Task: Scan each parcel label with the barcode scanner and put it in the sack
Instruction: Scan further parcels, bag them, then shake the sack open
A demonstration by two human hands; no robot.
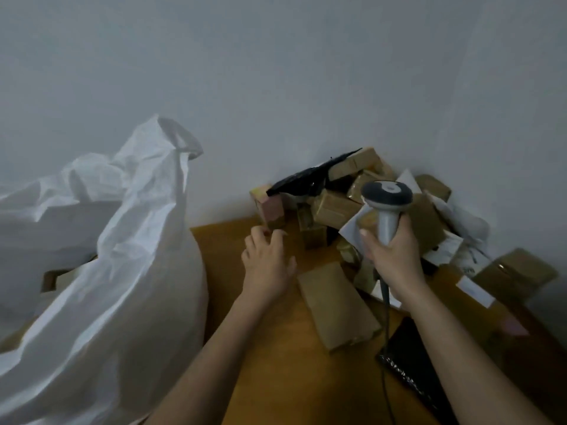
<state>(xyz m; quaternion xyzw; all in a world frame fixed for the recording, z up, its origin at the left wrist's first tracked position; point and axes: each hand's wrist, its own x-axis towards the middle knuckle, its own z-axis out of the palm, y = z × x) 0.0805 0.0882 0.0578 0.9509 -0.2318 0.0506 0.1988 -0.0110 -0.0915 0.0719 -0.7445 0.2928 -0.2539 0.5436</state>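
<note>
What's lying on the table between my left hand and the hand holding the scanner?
In the head view, one flat brown parcel lies between the left hand and right hand.

You face a plain, pale grey wall (276,72) that fills the far and upper view, smooth and bare. Below it, a brown wooden table (276,363) runs from the near edge to the wall at centre and right. Light is dim and even, casting soft shadows.
</note>
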